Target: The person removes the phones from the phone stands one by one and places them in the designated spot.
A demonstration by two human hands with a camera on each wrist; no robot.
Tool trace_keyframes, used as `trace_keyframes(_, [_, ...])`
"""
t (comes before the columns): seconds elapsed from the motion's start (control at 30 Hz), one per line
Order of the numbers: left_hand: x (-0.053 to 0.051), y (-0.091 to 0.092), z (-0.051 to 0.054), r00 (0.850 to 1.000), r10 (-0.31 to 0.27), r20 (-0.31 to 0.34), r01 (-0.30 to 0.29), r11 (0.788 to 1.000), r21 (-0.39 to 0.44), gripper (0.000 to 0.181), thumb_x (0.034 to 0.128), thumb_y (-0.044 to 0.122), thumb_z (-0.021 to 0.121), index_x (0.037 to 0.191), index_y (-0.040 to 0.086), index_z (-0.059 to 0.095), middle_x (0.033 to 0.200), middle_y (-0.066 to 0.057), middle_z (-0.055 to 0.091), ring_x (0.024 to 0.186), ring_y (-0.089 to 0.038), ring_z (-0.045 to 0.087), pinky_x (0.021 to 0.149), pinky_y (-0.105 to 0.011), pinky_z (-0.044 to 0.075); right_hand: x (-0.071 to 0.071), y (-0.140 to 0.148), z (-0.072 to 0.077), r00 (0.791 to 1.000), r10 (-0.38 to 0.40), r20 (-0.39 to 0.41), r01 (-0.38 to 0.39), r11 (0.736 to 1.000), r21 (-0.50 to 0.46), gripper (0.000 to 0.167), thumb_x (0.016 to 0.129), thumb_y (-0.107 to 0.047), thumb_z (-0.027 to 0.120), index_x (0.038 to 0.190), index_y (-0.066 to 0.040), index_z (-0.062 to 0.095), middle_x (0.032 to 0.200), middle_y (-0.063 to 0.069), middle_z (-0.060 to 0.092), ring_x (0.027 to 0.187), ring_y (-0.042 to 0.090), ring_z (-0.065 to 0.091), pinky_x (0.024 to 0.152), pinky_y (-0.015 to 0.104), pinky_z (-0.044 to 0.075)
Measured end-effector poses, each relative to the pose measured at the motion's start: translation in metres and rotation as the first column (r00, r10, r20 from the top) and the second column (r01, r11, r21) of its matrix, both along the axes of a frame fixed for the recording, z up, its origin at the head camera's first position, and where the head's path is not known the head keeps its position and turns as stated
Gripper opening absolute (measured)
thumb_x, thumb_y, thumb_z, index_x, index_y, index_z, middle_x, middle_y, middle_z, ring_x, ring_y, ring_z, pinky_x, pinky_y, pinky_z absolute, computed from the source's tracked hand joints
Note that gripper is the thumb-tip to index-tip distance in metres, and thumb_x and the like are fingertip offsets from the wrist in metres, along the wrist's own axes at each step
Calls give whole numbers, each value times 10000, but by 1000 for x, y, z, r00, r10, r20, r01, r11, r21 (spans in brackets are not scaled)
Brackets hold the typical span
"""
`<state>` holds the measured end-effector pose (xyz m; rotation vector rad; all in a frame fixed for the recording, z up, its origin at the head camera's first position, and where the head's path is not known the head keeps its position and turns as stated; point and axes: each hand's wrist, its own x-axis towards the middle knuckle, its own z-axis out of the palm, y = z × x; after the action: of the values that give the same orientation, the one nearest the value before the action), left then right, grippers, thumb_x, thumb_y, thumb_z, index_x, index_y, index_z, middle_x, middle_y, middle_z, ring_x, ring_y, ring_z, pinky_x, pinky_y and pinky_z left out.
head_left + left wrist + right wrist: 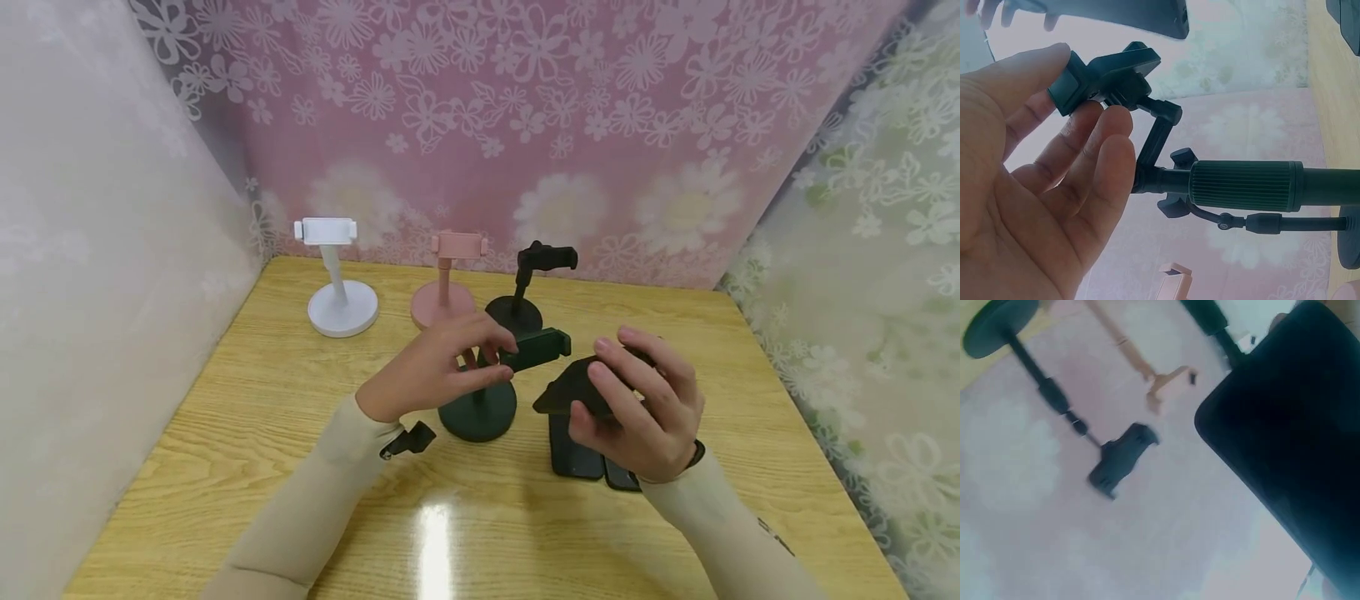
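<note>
A dark green phone stand stands upright near the middle of the table. My left hand pinches the left end of its clamp between thumb and fingers; the left wrist view shows the thumb on the clamp's end jaw. My right hand holds a dark phone by its edges, tilted, just right of the clamp and apart from it. That phone fills the right side of the right wrist view. Below the right hand, two dark phones lie side by side on the table, partly hidden.
Behind the green stand are a black phone stand, a pink one and, farther left, a white one. The wooden table ends at a pink flowered backdrop, with pale walls at both sides.
</note>
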<state>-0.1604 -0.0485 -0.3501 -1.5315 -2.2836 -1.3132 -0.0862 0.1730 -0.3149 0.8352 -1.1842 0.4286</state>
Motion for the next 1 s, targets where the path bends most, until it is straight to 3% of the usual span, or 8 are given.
trace_keyframes(0.17, [0,-1,-1,1000,-10,-12,10,1000,10,264,969,200,759,1213,160,667,1060,83,633,897,-26,610,742,-241,569,5,17,-2,999,10,34,-6,992,-125,273,1003,-305,667,1045,-44,736,1038,114,725,1021,305,657,992,317,529])
trace_keyframes(0.27, [-1,-1,-1,1000,-20,-4,20,1000,19,262,972,192,755,1214,153,662,1049,60,635,890,-37,608,738,-250,570,3,41,-16,993,-42,112,60,985,-161,319,1003,-342,671,1044,-35,746,1014,130,718,1002,322,653,984,311,525])
trace_keyframes(0.4, [0,0,-2,1000,-22,-13,22,1000,21,254,976,196,751,1210,156,663,1039,62,632,879,-36,608,723,-243,569,-1,89,-47,946,-185,266,222,968,-119,369,1007,-368,650,1082,-23,757,1013,175,711,996,382,646,939,354,537])
trace_keyframes(0.53, [0,2,-3,1000,-20,-20,20,1000,13,248,982,213,744,1212,169,665,1045,95,619,880,-24,605,714,-231,569,0,138,-72,834,-339,435,368,930,20,391,993,-342,604,1141,-16,762,1009,227,700,985,452,630,774,514,532])
trace_keyframes(0.73, [-2,2,-3,1000,-9,7,9,1000,8,249,981,216,745,1213,173,666,1039,105,618,877,-27,604,713,-236,573,5,201,-94,537,-561,631,475,819,324,499,984,-378,508,1271,-26,715,1068,245,677,1055,491,611,469,623,477])
trace_keyframes(0.8, [-2,2,-3,1000,-8,15,8,1000,9,253,980,211,745,1216,170,665,1040,101,621,878,-30,605,713,-241,573,5,216,-99,460,-603,653,472,788,395,525,982,-389,482,1292,-26,702,1070,240,674,1066,491,601,446,620,482])
trace_keyframes(0.87, [-2,2,-3,1000,-7,21,7,1000,7,256,980,210,746,1219,169,663,1038,102,624,879,-29,608,716,-243,572,5,229,-104,417,-636,650,466,763,448,535,977,-391,468,1286,-22,702,1056,237,676,1043,486,601,425,605,478])
trace_keyframes(1.0, [-2,2,-4,1000,-9,21,9,1000,4,257,982,210,744,1222,169,663,1033,103,629,881,-27,611,720,-244,570,2,246,-114,370,-681,631,449,726,520,501,934,-350,523,1249,-9,711,1028,243,684,968,482,610,379,561,453])
